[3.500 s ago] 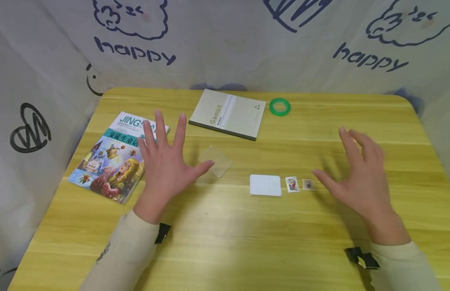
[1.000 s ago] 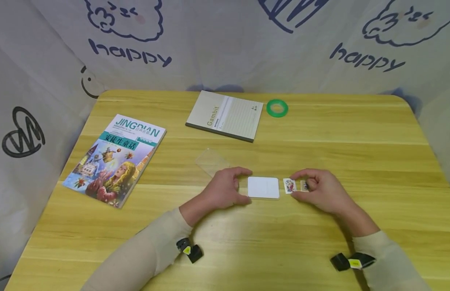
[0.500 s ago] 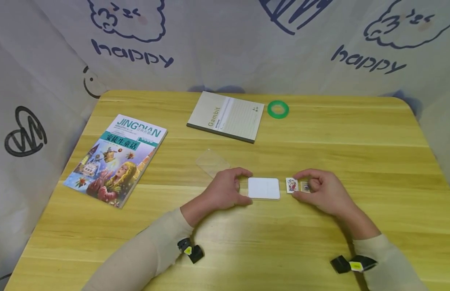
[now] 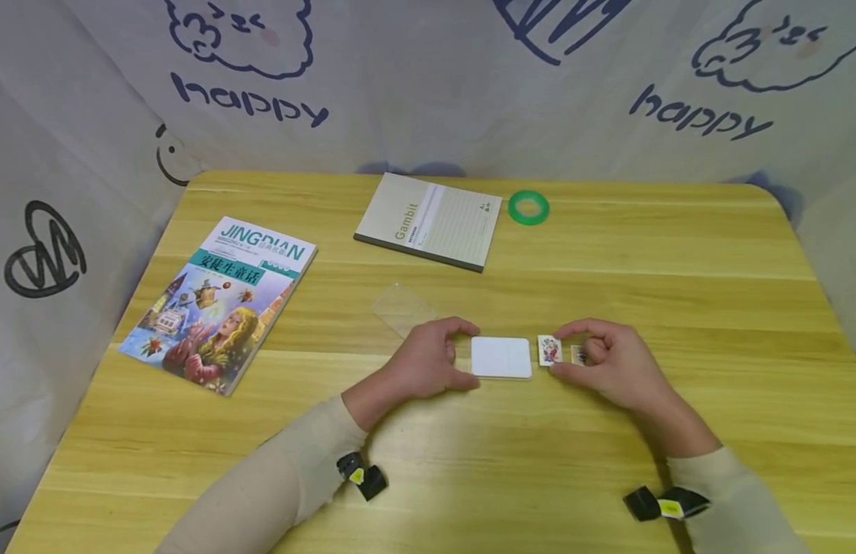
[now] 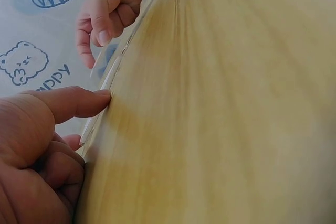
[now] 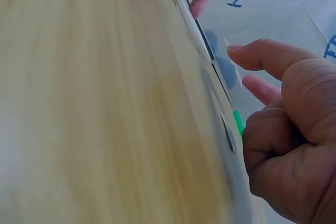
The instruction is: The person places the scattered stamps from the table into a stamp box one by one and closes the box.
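My left hand (image 4: 428, 358) holds the left end of a flat white rectangular case (image 4: 501, 358) with rounded corners, thumb and index finger at its edges. The case lies on the table. My right hand (image 4: 611, 362) pinches a small white card (image 4: 549, 351) with a colourful picture between thumb and index finger. In the right wrist view this thin card (image 6: 234, 64) is raised off the table, just right of the case in the head view. Another small square piece (image 4: 577, 355) with a dark centre lies partly hidden behind my right fingers.
A clear thin plastic sheet (image 4: 402, 308) lies behind my left hand. A picture book (image 4: 220, 308) is at the left. At the back are a Gambit notebook (image 4: 428, 223) and a green tape roll (image 4: 528, 208). Printed cloth surrounds the wooden table (image 4: 469, 477).
Both hands were spread above the table. Since then the left has come to the white case, and the right has taken the picture card, lifted it and shifted slightly left.
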A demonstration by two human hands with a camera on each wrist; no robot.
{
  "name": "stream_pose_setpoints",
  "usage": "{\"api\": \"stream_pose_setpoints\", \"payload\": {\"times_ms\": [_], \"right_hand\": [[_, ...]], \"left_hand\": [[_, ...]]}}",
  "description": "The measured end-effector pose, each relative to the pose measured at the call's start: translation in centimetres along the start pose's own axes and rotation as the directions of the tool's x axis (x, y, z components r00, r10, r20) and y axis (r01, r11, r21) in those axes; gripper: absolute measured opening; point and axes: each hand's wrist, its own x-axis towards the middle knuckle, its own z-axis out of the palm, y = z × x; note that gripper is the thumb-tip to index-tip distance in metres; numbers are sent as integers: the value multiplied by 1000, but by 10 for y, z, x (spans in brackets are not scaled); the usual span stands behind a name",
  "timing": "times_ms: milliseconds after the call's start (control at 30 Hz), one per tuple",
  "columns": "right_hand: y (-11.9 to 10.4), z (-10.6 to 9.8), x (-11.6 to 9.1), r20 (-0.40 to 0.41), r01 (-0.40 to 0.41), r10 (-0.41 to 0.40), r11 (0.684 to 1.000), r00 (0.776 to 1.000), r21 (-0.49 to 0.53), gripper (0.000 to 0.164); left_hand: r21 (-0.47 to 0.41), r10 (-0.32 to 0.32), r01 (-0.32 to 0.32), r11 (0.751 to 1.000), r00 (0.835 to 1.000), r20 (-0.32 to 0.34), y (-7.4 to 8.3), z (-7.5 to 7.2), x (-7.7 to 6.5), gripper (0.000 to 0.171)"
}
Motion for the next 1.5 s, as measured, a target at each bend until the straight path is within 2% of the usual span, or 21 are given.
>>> {"api": "stream_pose_setpoints", "payload": {"times_ms": [433,800,1067,1500], "right_hand": [[-20,18,10,43,19,-19,1000,999,-8,36],[-27,40,15,64,38,-41,998,997,41,36],[-32,52,18,73,21,-24,999,997,45,38],[-29,60,21,63,-6,6,1000,998,0,38]], "left_hand": [[20,-9,9,1000,1000,7,-2,0,2,68],[42,5,-5,999,1000,13,-1,-1,1,68],[49,34,-35,998,999,14,-4,0,2,69],[27,22,-23,999,999,24,-4,0,2,70]]}}
